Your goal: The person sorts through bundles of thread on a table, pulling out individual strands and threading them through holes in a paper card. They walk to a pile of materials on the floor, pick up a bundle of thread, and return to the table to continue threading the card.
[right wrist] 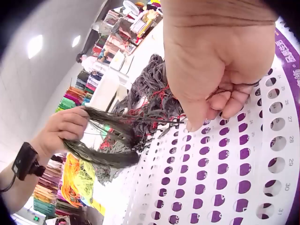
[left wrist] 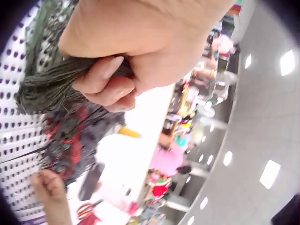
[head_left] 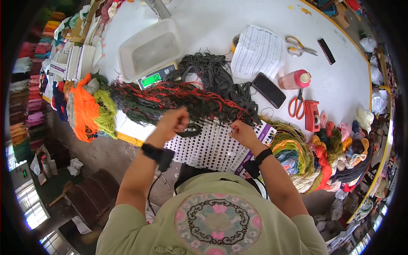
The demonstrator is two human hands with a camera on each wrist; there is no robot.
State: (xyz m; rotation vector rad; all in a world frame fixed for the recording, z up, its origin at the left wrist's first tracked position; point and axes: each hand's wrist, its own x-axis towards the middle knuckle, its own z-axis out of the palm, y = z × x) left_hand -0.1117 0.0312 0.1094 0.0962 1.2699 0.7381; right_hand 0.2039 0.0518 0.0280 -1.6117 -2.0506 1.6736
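My left hand (head_left: 172, 121) grips a looped hank of dark green thread (left wrist: 51, 89), its fingers curled round the strands. The hank hangs below the fist in the right wrist view. To the right, my right hand (head_left: 245, 134) pinches thin dark strands (right wrist: 159, 121) between thumb and curled fingers. These strands stretch from the left hand's side across to it. Beneath both hands lie white cards (head_left: 204, 146) with rows of punched holes and purple edges. A tangled heap of dark and red thread (head_left: 182, 97) lies just beyond the hands.
A plastic tub (head_left: 151, 49) sits on a lit digital scale (head_left: 151, 79). On the right are a phone (head_left: 269, 90), red-handled scissors (head_left: 296, 106), a bottle (head_left: 294, 80) and a tape dispenser (head_left: 312, 115). Coloured yarn bundles (head_left: 87, 110) lie at the left edge, others (head_left: 335, 153) at the right.
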